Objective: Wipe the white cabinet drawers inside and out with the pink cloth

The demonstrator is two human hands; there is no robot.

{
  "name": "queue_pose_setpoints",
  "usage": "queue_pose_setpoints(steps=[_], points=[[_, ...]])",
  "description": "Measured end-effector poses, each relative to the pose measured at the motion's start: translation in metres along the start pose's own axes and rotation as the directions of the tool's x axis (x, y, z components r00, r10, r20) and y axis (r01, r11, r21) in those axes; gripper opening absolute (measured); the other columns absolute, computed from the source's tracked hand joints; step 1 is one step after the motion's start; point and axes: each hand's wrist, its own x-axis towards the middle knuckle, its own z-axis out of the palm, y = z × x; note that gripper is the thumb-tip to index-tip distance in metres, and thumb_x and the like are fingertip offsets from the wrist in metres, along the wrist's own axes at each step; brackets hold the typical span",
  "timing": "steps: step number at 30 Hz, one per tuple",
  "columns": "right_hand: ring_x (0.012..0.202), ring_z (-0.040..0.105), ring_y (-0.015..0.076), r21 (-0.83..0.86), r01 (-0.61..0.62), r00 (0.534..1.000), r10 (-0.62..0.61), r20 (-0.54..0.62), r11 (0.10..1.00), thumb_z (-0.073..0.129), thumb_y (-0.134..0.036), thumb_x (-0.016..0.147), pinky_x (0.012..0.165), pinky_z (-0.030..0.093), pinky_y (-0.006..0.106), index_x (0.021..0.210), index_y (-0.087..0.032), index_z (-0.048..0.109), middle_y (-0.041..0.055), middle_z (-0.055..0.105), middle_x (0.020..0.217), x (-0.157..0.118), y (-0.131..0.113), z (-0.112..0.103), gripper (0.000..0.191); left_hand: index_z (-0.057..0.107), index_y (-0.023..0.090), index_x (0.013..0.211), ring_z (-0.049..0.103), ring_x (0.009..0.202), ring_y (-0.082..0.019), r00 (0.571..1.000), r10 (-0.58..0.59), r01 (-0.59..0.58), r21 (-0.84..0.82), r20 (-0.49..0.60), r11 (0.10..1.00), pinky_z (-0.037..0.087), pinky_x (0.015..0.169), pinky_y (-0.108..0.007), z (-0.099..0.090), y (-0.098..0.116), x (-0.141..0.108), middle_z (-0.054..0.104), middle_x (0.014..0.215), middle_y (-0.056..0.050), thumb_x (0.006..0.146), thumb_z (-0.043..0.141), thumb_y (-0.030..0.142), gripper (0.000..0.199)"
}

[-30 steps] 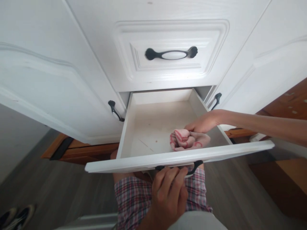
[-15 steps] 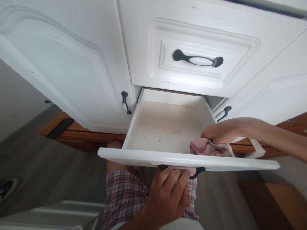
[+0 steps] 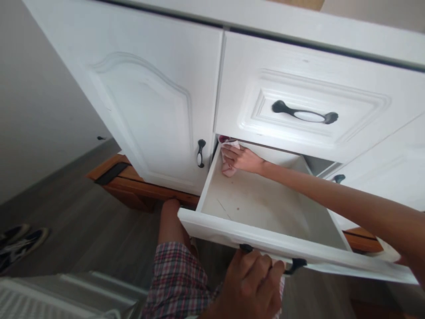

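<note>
The lower white drawer is pulled out of the cabinet, with small marks on its floor. My left hand has its fingers wrapped round the dark handle on the drawer front. At the back left corner inside the drawer, my right hand presses a pink and white cloth against the side wall. Part of the cloth sticks out beyond the fingers and over the corner.
Above is a closed drawer with its own handle. A closed cabinet door stands on the left. Wooden base pieces run underneath. Shoes lie on the floor at the left. A white panelled object is at bottom left.
My right hand has carried the cloth from the drawer's front right corner to its back left corner. My left hand stays on the handle. The view has shifted, bringing the countertop edge into sight.
</note>
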Motion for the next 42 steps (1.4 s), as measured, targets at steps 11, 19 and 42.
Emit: queue_pose_setpoints(steps=[11, 19, 42], points=[[0.122, 0.049, 0.0316, -0.008, 0.002, 0.996, -0.001, 0.090, 1.000, 0.042, -0.018, 0.108, 0.095, 0.040, 0.045, 0.131, -0.008, 0.074, 0.0219, 0.070, 0.135, 0.009, 0.023, 0.035, 0.040, 0.076, 0.023, 0.113, 0.072, 0.092, -0.019, 0.997, -0.001, 0.008, 0.095, -0.081, 0.995, 0.056, 0.089, -0.035, 0.009, -0.004, -0.003, 0.077, 0.096, -0.003, 0.098, 0.064, 0.028, 0.020], [0.124, 0.048, 0.0294, -0.048, -0.098, 0.952, 0.107, 0.287, 0.994, 0.042, -0.010, 0.105, 0.105, 0.036, 0.047, 0.114, -0.012, 0.078, 0.0183, 0.068, 0.130, -0.037, 0.016, 0.008, 0.038, 0.076, 0.019, 0.122, 0.071, 0.098, -0.020, 1.000, -0.018, 0.018, 0.009, 0.000, 1.000, 0.052, 0.102, -0.036, -0.004, -0.006, 0.000, 0.080, 0.102, -0.006, 0.105, 0.058, 0.025, 0.026], [0.128, 0.048, 0.0415, -0.025, -0.500, 0.572, 0.353, 0.740, 0.865, 0.063, -0.009, 0.083, 0.103, 0.029, 0.055, 0.081, -0.012, 0.072, 0.0267, 0.070, 0.125, -0.173, 0.001, -0.062, 0.010, 0.074, 0.020, 0.135, 0.068, 0.108, -0.022, 0.991, -0.043, 0.048, -0.034, 0.129, 0.998, 0.046, 0.109, -0.037, -0.017, -0.005, 0.002, 0.077, 0.108, -0.007, 0.106, 0.053, 0.013, 0.036]])
